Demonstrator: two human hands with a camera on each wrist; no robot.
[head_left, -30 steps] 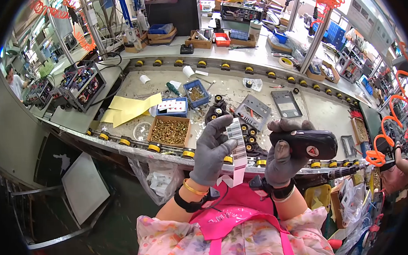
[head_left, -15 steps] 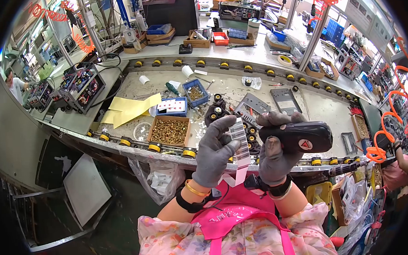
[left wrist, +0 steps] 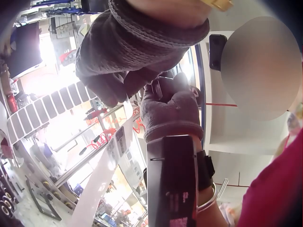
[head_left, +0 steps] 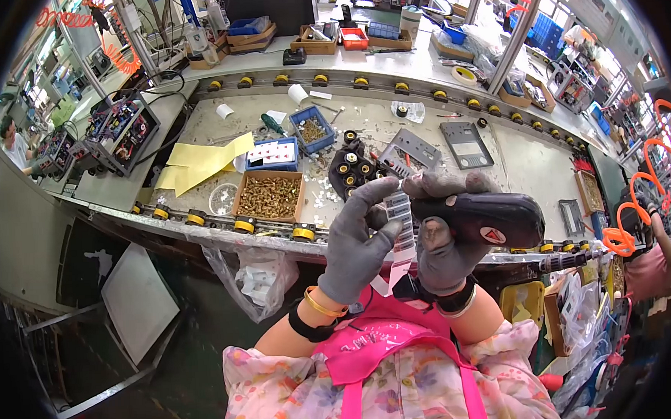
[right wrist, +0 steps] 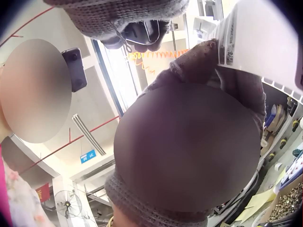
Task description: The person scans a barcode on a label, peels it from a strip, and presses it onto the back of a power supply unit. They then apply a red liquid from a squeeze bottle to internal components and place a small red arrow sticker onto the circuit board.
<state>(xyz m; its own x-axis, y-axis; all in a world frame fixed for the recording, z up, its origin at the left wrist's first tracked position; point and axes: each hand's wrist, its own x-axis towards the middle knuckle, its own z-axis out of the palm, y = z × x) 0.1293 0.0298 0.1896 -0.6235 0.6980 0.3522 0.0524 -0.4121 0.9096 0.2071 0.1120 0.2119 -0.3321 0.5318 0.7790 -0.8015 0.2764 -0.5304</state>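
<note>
In the head view, my left hand (head_left: 356, 246), in a grey glove, pinches a strip of white labels (head_left: 403, 232) between thumb and fingers. The strip hangs down with its lower end folded; in the left wrist view its label strip (left wrist: 52, 108) curves out to the left. My right hand (head_left: 444, 261), also gloved, grips a black oblong device (head_left: 503, 220) bearing a round white sticker with a red triangle (head_left: 492, 235). Its fingertips overlap the strip's top, close to the left fingertips. In the right wrist view a blur covers much of my left hand (right wrist: 189, 78).
Beyond the hands lies a worktop (head_left: 233, 139) edged with yellow-black rollers. On it are a box of brass fittings (head_left: 270, 195), blue bins (head_left: 312, 129), yellow paper (head_left: 204, 163), grey plates (head_left: 466, 145) and black round parts (head_left: 351, 169). A plastic bag (head_left: 259, 278) hangs at the front edge.
My right hand, with the black device, has moved left until its fingertips meet the strip's top. My left hand still pinches the strip. The head view has shifted slightly.
</note>
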